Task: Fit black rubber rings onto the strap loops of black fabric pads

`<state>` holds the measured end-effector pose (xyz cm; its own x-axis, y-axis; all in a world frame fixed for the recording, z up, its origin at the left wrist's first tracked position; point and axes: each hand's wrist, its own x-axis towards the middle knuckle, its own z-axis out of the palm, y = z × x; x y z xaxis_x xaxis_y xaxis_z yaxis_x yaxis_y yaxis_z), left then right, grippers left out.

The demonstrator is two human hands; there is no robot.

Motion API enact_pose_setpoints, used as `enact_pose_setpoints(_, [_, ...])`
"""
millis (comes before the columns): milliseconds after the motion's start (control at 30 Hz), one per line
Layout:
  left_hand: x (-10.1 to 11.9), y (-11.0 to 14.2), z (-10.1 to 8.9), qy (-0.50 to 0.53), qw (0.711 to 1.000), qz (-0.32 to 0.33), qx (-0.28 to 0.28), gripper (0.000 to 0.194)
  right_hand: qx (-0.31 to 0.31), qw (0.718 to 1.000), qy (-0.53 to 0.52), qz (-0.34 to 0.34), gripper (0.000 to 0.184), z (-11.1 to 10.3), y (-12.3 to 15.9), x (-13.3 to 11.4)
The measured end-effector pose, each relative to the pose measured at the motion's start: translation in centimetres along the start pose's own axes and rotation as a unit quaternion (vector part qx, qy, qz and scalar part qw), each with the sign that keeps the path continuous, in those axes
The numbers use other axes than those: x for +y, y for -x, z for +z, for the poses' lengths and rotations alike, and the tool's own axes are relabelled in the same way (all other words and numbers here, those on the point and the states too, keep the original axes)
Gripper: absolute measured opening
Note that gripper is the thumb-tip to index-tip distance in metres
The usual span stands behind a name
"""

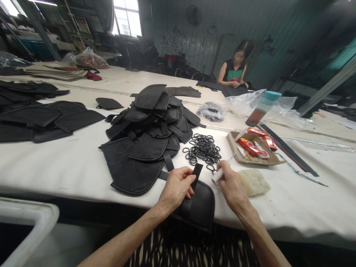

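My left hand [178,187] is closed on a black strap [197,174] that sticks up from a black leather piece [198,209] lying at the table's near edge. My right hand [230,183] pinches a small white tool [218,175] beside the strap's tip, with a black ring at its end. A scatter of several black rings [203,148] lies just beyond both hands. A heap of black leather pieces [150,126] with straps sits to the left of the rings.
An open cardboard box [236,150] with red packets stands right of the rings, a pale waxy lump [254,181] beside my right hand. A teal-capped bottle [263,107], plastic bags and a long dark ruler [289,150] lie further right. Another person [235,70] sits at the far side.
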<state>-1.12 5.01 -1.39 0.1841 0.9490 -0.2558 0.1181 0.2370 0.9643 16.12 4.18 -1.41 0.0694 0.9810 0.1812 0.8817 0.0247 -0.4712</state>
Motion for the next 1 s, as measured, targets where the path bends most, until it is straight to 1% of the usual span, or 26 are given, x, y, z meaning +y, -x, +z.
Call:
enact_pose_setpoints(133, [-0.3,-0.2,-0.1,-0.001,1.000,0.000,-0.004,0.013,0.023,0.999,-0.036,-0.015,0.027,0.2,0.2,-0.4])
enact_pose_setpoints(200, [-0.5,-0.3,-0.1,-0.004,1.000,0.000,-0.005,0.016,0.039,0.997,-0.059,-0.037,0.024,0.4,0.1,-0.8])
enact_pose_setpoints(300, [-0.6,-0.4,-0.2,-0.006,1.000,0.003,-0.008,0.017,0.082,0.989,-0.062,-0.106,0.023,0.6,-0.4,-1.5])
enact_pose_setpoints(400, [-0.6,-0.3,-0.3,-0.006,1.000,0.007,-0.011,0.017,0.112,0.975,-0.013,-0.190,0.027,0.8,-0.9,-2.1])
enact_pose_setpoints(500, [-0.5,-0.3,-0.2,-0.001,1.000,0.011,-0.015,0.017,0.103,0.961,0.015,-0.256,0.029,0.9,-1.1,-2.4])
enact_pose_setpoints(633, [-0.5,-0.3,-0.2,0.005,1.000,0.019,-0.016,0.019,0.090,0.931,0.052,-0.351,0.029,0.7,-1.2,-2.5])
enact_pose_setpoints(733, [-0.5,-0.1,-0.2,0.009,0.999,0.026,-0.016,0.019,0.087,0.910,0.070,-0.400,0.027,0.4,-1.4,-2.6])
enact_pose_setpoints(867, [-0.4,0.1,-0.2,0.012,0.999,0.035,-0.015,0.021,0.065,0.896,0.070,-0.433,0.023,0.2,-1.4,-2.8])
enact_pose_setpoints(933, [-0.5,0.3,-0.2,0.014,0.999,0.039,-0.010,0.021,0.049,0.898,0.058,-0.433,0.023,0.3,-1.2,-2.9])
enact_pose_setpoints(1000, [-0.7,0.4,-0.2,0.023,0.999,0.041,-0.001,0.019,0.039,0.905,0.037,-0.421,0.026,0.4,-0.9,-2.8])
